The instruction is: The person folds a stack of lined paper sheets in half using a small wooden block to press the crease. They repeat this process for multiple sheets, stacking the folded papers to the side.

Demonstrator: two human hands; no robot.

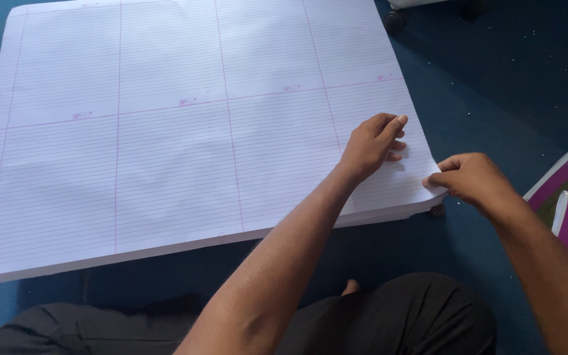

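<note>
Nearest us, our right hand (471, 181) pinches the thin, floppy ruled sheet's (185, 125) corner; left hand (369, 144) fingers press flat beside.

Left hand (369, 146) flat — right hand (471, 179) seemingly pinching.

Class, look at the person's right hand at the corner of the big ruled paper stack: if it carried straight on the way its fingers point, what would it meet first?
Probably the left hand, which rests flat on the ruled sheet. The right hand points left, pinching the sheet's corner; depth is hard to judge.
</note>
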